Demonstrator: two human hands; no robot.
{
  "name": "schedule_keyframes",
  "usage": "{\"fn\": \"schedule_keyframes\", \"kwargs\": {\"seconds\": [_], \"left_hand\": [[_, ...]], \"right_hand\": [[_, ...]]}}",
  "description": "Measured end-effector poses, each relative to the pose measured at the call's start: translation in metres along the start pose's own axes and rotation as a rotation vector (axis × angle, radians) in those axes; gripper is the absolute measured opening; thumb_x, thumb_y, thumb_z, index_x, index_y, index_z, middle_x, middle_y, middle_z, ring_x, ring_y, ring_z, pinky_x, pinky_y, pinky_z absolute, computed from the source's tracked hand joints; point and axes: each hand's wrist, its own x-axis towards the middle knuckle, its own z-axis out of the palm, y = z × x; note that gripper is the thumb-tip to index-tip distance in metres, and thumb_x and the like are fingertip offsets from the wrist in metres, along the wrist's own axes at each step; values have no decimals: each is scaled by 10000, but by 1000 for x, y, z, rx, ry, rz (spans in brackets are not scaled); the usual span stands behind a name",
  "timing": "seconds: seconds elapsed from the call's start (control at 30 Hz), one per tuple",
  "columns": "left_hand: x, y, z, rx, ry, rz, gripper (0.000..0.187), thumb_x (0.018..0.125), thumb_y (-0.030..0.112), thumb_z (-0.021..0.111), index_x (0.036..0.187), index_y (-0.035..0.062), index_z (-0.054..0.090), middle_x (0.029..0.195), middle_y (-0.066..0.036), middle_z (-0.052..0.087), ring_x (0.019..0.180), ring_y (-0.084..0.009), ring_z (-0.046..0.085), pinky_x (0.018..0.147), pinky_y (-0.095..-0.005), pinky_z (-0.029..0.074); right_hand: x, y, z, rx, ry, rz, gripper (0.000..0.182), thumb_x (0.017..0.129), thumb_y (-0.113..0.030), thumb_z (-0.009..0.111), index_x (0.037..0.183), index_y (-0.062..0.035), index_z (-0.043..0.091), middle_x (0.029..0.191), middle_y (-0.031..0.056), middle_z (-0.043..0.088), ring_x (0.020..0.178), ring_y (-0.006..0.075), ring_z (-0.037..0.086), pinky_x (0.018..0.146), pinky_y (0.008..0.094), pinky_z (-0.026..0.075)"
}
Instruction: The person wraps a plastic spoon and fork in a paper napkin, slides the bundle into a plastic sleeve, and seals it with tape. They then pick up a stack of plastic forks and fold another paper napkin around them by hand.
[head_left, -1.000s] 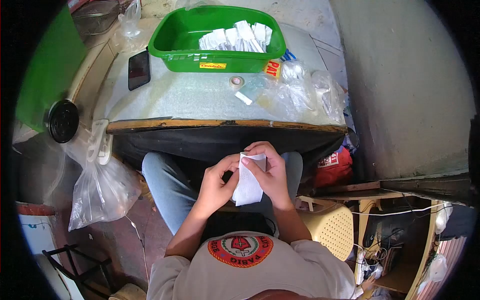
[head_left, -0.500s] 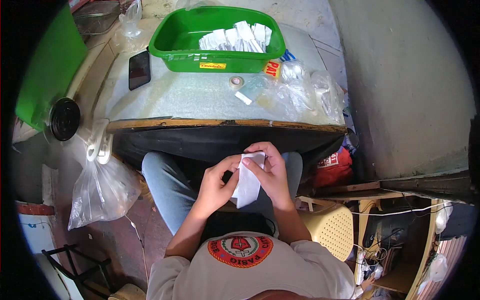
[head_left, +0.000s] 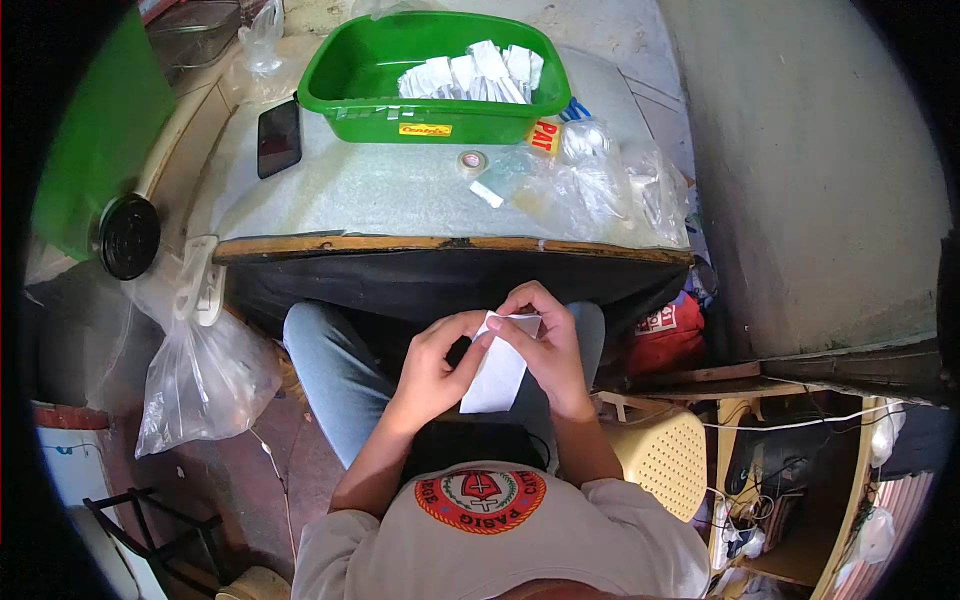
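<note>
A white folded piece, paper or cloth (head_left: 495,380), hangs between my two hands above my lap. My left hand (head_left: 438,362) pinches its upper left edge with thumb and fingers. My right hand (head_left: 546,348) grips the top right part, its thumb lying across the front and its fingers behind. Both hands are close together, in front of the table's edge. On the table, the green basin (head_left: 350,122) holds a pile of white folded pieces (head_left: 470,78).
The table (head_left: 370,190) bears a black phone (head_left: 279,139), a tape roll (head_left: 472,162), a small white piece (head_left: 487,194) and clear plastic bags (head_left: 600,180). A plastic bag (head_left: 205,385) hangs at the left. A yellow stool (head_left: 660,460) stands at the right.
The white piece has tilted, its lower end swinging left, and its top looks wider between my hands. My right hand has shifted slightly; both still hold it.
</note>
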Motion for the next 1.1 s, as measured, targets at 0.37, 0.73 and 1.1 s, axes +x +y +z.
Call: {"fn": "schedule_keyframes", "kwargs": {"seconds": [0.37, 0.73, 1.1], "left_hand": [[-1, -1, -1, -70, -11, -118, 193, 860, -30, 612, 1050, -28, 649, 947, -160, 691, 858, -227, 686, 783, -306, 521], [-4, 1, 4, -236, 1, -192, 241, 875, -4, 626, 1111, -27, 585, 852, -104, 695, 819, -142, 676, 759, -268, 509], [-9, 0, 4, -367, 23, -266, 212, 900, -46, 586, 1112, -42, 579, 920, -102, 705, 902, -109, 665, 766, -240, 509]], "right_hand": [[-1, -2, -1, 77, -46, 81, 91, 864, -58, 700, 908, -26, 628, 815, -11, 603, 755, 48, 556, 668, 211, 441], [-2, -5, -5, 55, -3, 71, 75, 906, -59, 654, 966, -18, 636, 847, -3, 628, 759, 40, 573, 654, 197, 442], [-4, -6, -7, 35, 30, 47, 67, 913, -52, 642, 971, -21, 629, 844, -6, 621, 758, 36, 563, 651, 188, 439]]}}
